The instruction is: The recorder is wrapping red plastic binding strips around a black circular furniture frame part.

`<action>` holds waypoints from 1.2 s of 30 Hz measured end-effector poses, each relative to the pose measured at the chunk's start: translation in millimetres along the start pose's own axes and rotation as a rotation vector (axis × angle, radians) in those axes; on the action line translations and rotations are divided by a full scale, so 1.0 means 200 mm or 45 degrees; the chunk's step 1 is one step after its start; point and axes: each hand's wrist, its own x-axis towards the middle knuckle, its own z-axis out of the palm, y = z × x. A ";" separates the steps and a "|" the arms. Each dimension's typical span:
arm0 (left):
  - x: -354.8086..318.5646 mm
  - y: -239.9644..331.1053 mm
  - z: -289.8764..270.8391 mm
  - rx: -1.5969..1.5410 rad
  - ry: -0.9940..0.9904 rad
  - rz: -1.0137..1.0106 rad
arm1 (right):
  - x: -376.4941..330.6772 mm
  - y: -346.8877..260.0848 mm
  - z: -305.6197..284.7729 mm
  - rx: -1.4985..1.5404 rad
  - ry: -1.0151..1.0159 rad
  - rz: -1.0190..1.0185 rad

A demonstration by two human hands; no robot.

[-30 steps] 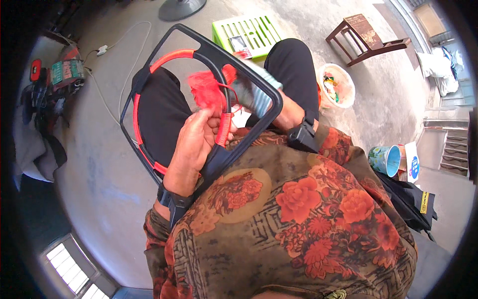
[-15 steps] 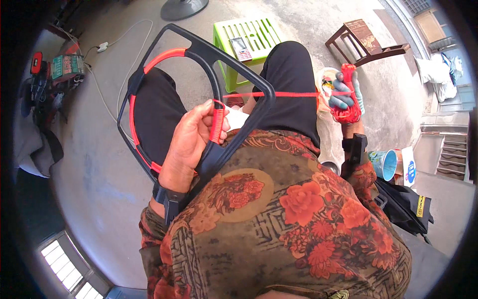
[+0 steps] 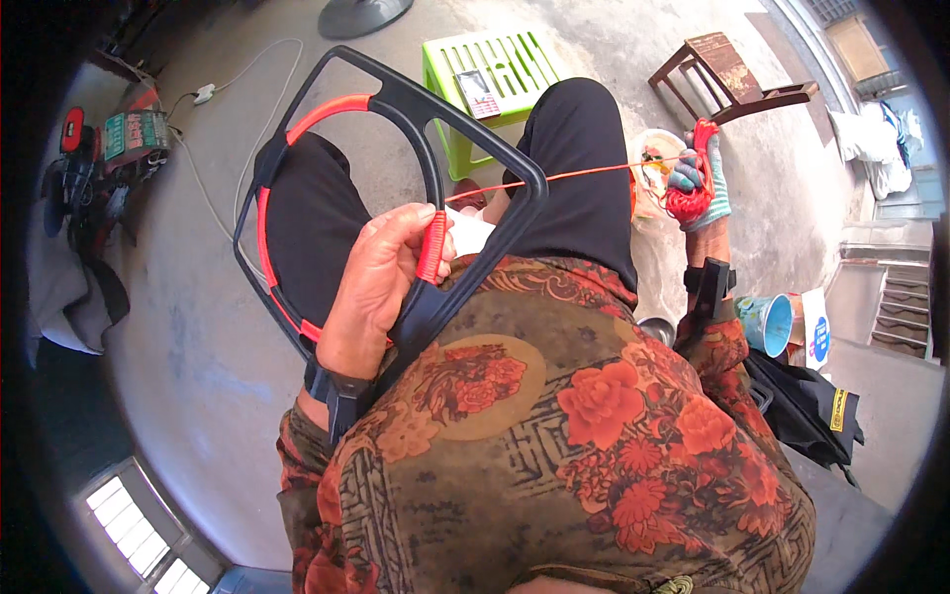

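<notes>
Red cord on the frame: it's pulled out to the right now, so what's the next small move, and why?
Probably bring the right hand back toward the black frame and lay another turn beside the wound red section the left hand pinches. The red cord runs taut from there to the bundle in the right hand, so the slack looks taken up.

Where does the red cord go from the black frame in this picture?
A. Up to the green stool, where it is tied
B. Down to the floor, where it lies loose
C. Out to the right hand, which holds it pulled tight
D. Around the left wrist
C: the red cord runs in a straight line from the black frame to the gloved right hand, which grips a bundle of it, while the left hand holds the frame.
</notes>
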 end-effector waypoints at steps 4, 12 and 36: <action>-0.01 -0.01 -0.01 0.073 0.078 0.096 | 0.05 -0.06 -0.02 -0.028 0.121 -0.063; -0.01 0.01 -0.03 0.073 -0.002 0.059 | -0.12 0.08 0.23 -0.311 -0.029 0.218; -0.03 -0.02 0.00 0.135 0.060 0.227 | -0.15 0.94 0.50 -0.182 -0.774 1.067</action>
